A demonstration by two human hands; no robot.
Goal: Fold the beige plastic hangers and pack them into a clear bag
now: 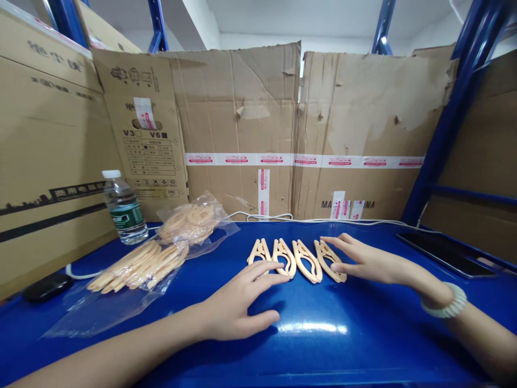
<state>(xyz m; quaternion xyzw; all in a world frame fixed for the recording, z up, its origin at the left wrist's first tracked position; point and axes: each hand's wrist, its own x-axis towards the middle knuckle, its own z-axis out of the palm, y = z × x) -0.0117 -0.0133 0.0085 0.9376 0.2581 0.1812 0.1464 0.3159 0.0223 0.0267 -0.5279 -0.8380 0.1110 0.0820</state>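
Several cream plastic hair clips lie in a row on the blue shelf surface. My left hand rests flat on the surface with fingers stretched out, its fingertips touching the leftmost clip. My right hand, fingers extended and apart, touches the rightmost clip from the right side. A pale bead bracelet sits on my right wrist. Neither hand grips anything.
A clear plastic bag with more cream clips lies at the left, a second bag behind it. A water bottle stands beside them. Cardboard boxes wall the back. A dark phone lies right, a black object far left.
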